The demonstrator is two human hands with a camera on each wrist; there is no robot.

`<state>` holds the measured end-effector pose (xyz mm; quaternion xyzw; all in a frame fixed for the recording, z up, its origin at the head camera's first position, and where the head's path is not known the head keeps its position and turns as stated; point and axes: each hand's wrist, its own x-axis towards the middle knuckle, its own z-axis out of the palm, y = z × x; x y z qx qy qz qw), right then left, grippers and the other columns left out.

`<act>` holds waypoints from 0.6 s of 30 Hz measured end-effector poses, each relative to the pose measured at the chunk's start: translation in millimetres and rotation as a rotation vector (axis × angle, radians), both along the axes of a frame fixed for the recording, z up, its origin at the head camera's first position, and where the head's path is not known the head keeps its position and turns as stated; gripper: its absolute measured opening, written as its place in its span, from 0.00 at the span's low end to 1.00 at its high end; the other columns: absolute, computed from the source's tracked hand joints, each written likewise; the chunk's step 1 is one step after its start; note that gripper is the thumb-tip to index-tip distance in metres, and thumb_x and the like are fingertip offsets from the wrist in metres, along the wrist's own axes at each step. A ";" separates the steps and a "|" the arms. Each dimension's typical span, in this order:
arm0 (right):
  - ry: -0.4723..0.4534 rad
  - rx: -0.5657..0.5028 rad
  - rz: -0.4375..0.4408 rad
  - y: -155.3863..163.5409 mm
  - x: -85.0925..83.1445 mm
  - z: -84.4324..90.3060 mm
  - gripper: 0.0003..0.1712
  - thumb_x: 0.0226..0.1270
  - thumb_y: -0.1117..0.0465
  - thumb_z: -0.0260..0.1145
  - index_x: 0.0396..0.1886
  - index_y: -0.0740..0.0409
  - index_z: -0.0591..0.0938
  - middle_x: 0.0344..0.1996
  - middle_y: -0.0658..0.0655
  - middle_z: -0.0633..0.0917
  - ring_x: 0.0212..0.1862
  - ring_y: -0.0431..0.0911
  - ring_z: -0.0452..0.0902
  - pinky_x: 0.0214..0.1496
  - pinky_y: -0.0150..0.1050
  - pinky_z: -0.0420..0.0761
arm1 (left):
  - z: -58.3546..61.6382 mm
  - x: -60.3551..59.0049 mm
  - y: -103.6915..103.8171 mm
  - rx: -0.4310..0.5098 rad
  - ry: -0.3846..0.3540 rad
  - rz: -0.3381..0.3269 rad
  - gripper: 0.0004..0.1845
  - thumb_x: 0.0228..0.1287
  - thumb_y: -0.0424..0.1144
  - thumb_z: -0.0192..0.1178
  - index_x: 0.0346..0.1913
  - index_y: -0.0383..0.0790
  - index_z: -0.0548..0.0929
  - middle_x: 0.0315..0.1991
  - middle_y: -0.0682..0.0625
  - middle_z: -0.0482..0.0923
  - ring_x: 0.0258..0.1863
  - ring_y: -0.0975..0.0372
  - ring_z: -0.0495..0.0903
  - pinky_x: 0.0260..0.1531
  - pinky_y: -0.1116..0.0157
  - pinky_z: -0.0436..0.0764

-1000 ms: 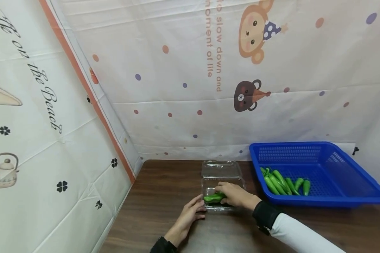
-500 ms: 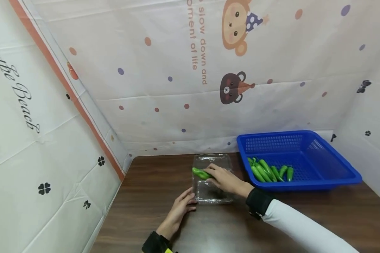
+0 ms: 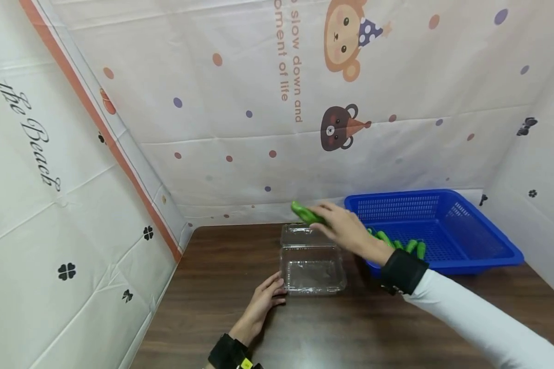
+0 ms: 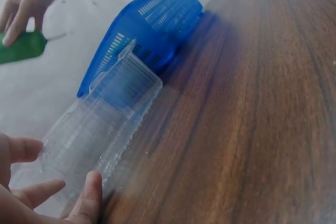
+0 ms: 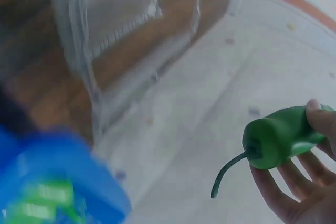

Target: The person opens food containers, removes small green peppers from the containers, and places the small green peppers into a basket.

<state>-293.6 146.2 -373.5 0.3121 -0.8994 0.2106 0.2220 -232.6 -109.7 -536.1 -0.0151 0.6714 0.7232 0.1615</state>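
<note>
My right hand [image 3: 348,230] grips a green pepper [image 3: 307,213] in the air, above the raised lid side of a clear plastic clamshell container [image 3: 315,292]. In the right wrist view the pepper [image 5: 281,135] lies between thumb and fingers, its thin curved stem pointing away from the palm. The container stands with its lid [image 3: 300,236] folded back toward the wall. At its left side rests my left hand [image 3: 260,306]. The left wrist view has the thumb and fingers spread, with fingertips [image 4: 29,149] right at the clear wall.
A blue perforated basket [image 3: 471,230] stands to the right of the container, and several green peppers [image 3: 411,246] lie at its left end, partly hidden by my right forearm. Behind the brown wooden table [image 3: 221,266] hangs a printed white cloth [image 3: 240,128].
My right hand has lifted the pepper up out of the container and carried it back over the lid, toward the wall. My left hand has stayed at the container's side.
</note>
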 end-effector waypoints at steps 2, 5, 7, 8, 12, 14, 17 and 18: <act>0.025 -0.011 -0.043 13.8 -2.5 12.6 0.28 0.67 0.56 0.72 0.64 0.60 0.81 0.51 0.63 0.86 0.38 0.52 0.86 0.36 0.45 0.89 | -0.1 -0.8 0.5 -0.002 -0.003 0.001 0.35 0.78 0.50 0.55 0.78 0.33 0.63 0.67 0.34 0.71 0.51 0.61 0.81 0.51 0.63 0.84; 0.035 -0.033 -0.110 41.7 -7.0 28.2 0.27 0.68 0.58 0.72 0.64 0.62 0.80 0.49 0.66 0.86 0.38 0.55 0.86 0.36 0.49 0.89 | 0.1 -0.7 0.8 -0.005 -0.013 0.005 0.35 0.78 0.51 0.55 0.77 0.33 0.64 0.67 0.35 0.71 0.51 0.61 0.81 0.51 0.63 0.84; 0.027 -0.038 -0.168 63.3 -9.3 36.4 0.27 0.70 0.58 0.71 0.65 0.64 0.80 0.50 0.68 0.85 0.39 0.58 0.86 0.37 0.53 0.88 | -0.6 -0.3 0.9 0.002 -0.014 0.009 0.35 0.77 0.51 0.56 0.77 0.32 0.64 0.69 0.34 0.69 0.51 0.61 0.80 0.50 0.64 0.84; 0.022 -0.040 -0.193 74.3 -10.0 39.1 0.27 0.71 0.57 0.70 0.65 0.65 0.79 0.51 0.69 0.84 0.40 0.59 0.85 0.37 0.54 0.87 | -1.1 0.0 0.8 0.004 -0.014 0.010 0.35 0.77 0.50 0.56 0.77 0.32 0.64 0.70 0.34 0.68 0.51 0.61 0.80 0.50 0.64 0.84; 0.002 -0.055 -0.289 112.9 -9.5 43.0 0.28 0.76 0.57 0.65 0.67 0.70 0.76 0.54 0.74 0.81 0.42 0.63 0.83 0.36 0.57 0.83 | -2.5 1.5 0.1 0.011 -0.013 0.010 0.36 0.77 0.50 0.55 0.77 0.30 0.63 0.71 0.32 0.66 0.50 0.61 0.80 0.49 0.65 0.84; -0.008 -0.074 -0.325 127.3 -7.8 41.0 0.28 0.77 0.57 0.64 0.67 0.72 0.75 0.54 0.75 0.80 0.43 0.64 0.82 0.35 0.57 0.81 | -2.7 1.2 0.0 0.007 -0.014 0.005 0.36 0.78 0.50 0.55 0.77 0.30 0.63 0.72 0.32 0.65 0.51 0.61 0.79 0.49 0.65 0.84; -0.017 -0.094 -0.359 144.4 -5.2 35.3 0.28 0.76 0.58 0.64 0.66 0.76 0.75 0.53 0.77 0.79 0.43 0.67 0.82 0.35 0.58 0.81 | -2.1 0.3 0.7 0.003 -0.013 -0.004 0.36 0.78 0.50 0.55 0.77 0.30 0.62 0.72 0.32 0.65 0.52 0.60 0.79 0.50 0.64 0.84; -0.020 -0.090 -0.369 148.7 -4.4 33.2 0.28 0.76 0.59 0.64 0.66 0.76 0.75 0.52 0.78 0.79 0.43 0.66 0.81 0.34 0.57 0.81 | -1.8 -0.2 1.1 0.003 -0.013 -0.007 0.36 0.78 0.50 0.55 0.77 0.29 0.62 0.72 0.32 0.65 0.53 0.60 0.79 0.50 0.64 0.84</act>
